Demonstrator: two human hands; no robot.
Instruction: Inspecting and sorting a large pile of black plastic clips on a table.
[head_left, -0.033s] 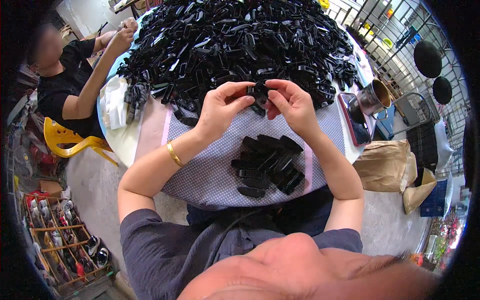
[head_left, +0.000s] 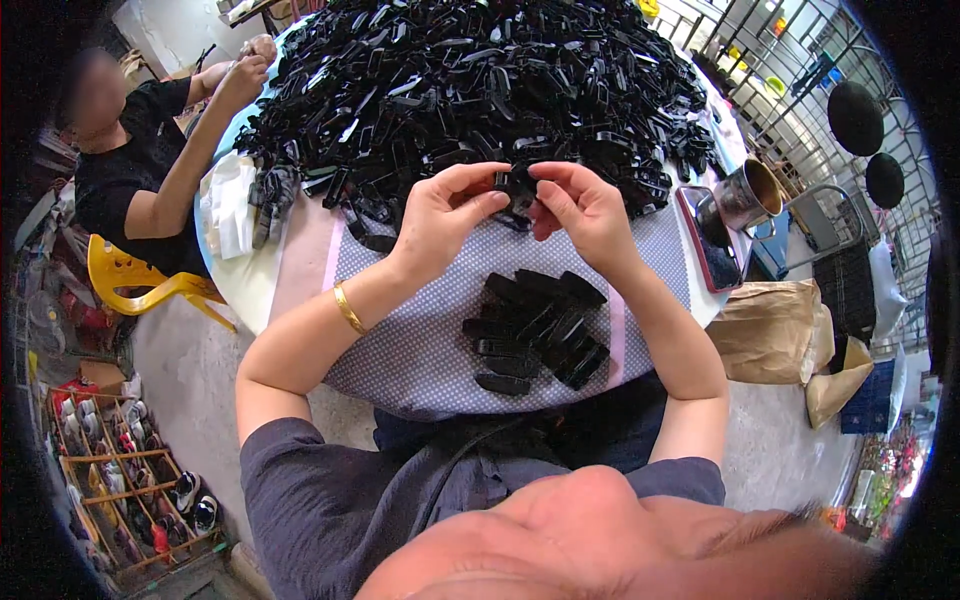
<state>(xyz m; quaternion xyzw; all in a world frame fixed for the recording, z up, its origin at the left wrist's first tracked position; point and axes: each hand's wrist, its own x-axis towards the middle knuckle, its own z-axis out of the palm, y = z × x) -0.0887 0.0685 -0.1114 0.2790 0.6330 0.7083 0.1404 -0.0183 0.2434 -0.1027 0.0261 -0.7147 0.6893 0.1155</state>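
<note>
Between both sets of fingertips, at the near edge of a large heap of black plastic pieces point(head_left: 470, 90), I hold one small black plastic piece point(head_left: 514, 186). My left hand point(head_left: 447, 215) pinches its left side with thumb and forefinger; a gold bangle sits on that wrist. On the other side, my right hand point(head_left: 588, 212) grips it between thumb and bent fingers. The piece's exact kind cannot be made out against the dark heap. Closer to me, a small pile of elongated black pieces point(head_left: 540, 325) lies on the dotted tablecloth point(head_left: 400, 345), between my forearms.
At the far left another person point(head_left: 130, 165) sits working with both hands raised by the table. A metal mug point(head_left: 748, 195) and a phone point(head_left: 705, 240) are on the right side. Beyond the table's right edge stands a brown paper bag point(head_left: 770, 335). A yellow chair point(head_left: 125, 280) is at left.
</note>
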